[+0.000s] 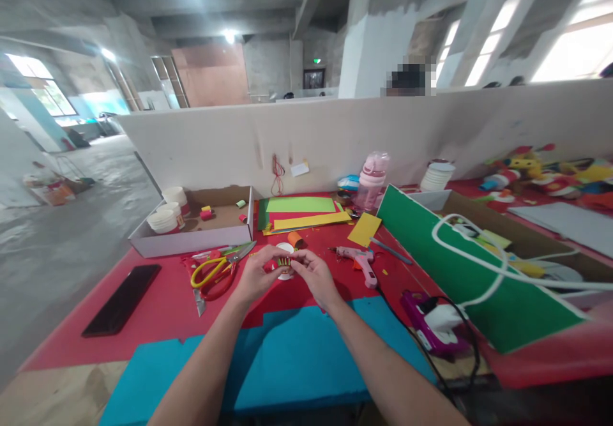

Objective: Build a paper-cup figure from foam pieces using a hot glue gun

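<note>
My left hand [259,275] and my right hand [313,276] meet at the middle of the red-covered table. Between their curled fingertips they hold a small craft piece [284,262] with yellow and dark stripes and some red. Beneath it, a white round item [286,247] is partly hidden by the fingers. An orange roll [295,240] lies just behind my right hand. To the left are yellow-handled scissors [209,273], and a pink glue gun [360,260] rests to the right.
A box with paper cups [191,243] stands back left, a black phone [122,299] front left. Coloured sheets [301,205] and a pink bottle [372,180] are behind. At right are a green board [450,279], white cable and purple power strip [433,327].
</note>
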